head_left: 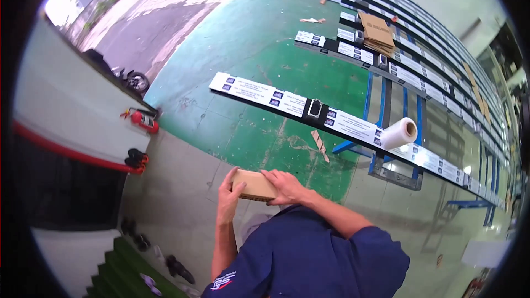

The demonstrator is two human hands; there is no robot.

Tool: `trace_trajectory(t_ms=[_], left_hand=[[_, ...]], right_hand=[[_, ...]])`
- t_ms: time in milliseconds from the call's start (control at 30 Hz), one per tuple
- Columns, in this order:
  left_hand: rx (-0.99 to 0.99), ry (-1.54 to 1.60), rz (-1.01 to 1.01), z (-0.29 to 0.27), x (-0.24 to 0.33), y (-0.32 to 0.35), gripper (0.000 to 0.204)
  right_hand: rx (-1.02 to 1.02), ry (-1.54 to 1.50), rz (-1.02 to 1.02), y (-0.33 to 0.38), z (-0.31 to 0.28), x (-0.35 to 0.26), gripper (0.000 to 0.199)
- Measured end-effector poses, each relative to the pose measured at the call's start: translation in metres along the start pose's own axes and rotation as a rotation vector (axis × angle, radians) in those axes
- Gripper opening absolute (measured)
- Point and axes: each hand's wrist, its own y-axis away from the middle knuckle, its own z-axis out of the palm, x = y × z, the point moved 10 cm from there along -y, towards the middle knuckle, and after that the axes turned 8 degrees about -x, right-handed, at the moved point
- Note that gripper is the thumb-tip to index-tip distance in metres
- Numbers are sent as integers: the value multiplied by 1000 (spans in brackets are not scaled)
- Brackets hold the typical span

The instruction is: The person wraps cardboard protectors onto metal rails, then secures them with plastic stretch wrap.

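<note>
Close in front of my body I hold a small brown cardboard box [255, 184] between both hands. My left hand [228, 192] is closed on its left end, thumb along the near side. My right hand [285, 185] grips the right end, with fingers over the top corner. The box looks closed, and dark print shows on its near side. Beyond it lies a long black bar [256, 108] covered with white labelled film, which has a small dark rectangular opening with a metal rim [314, 108]. A roll of clear wrap [399, 133] rests on the bar.
More film-covered bars [408, 77] lie in rows at the right, over blue stands [406, 102]. Flattened cardboard [377, 32] is stacked on them. A cardboard strip [319, 146] lies on the green floor. A fire extinguisher [144, 121] and shoes [179, 269] are at the left.
</note>
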Motion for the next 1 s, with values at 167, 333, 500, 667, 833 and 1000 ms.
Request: trace_trajectory(t_ms=[167,333,500,667,833,1000], left_hand=[[3,56,51,-83,71,-95,65],[-147,-21,-37,-158,83,-225,68],[-453,-132,-22,-184,119,-346,75],[-765,-348,96,-179,163,-439,77],[-922,-447,66,-168,162,-533,73],[-908,-524,108,-172,179,-617,73]], right_hand=[[-4,28,-38,-144,-39,-5,98],[108,66,42,-263,-61,21,99],[273,35,235,-339,-87,43,100],[498,-25,456,-377,-122,63,103],[590,-15,630,-420,-151,105,103],[589,2,675,-482,-191,153,105]])
